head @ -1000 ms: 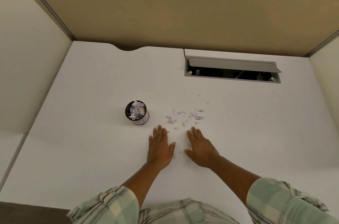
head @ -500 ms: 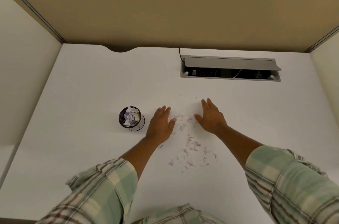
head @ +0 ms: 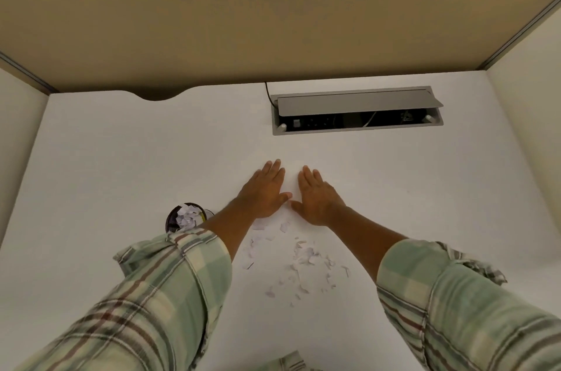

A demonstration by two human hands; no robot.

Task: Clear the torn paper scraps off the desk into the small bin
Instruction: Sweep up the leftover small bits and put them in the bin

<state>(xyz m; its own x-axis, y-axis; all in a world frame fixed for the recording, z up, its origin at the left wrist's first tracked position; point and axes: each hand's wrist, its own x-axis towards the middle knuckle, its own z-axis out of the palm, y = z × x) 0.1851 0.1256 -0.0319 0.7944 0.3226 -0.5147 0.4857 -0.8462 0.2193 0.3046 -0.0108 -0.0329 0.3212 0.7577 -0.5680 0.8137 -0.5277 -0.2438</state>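
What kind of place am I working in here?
Likely an office cubicle: a white desk enclosed by tan partition panels, with a recessed grey cable box holding power sockets, and a small round desk bin of torn paper.

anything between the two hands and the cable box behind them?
Nothing: in the head view, bare white desk separates the left hand and right hand from the cable box.
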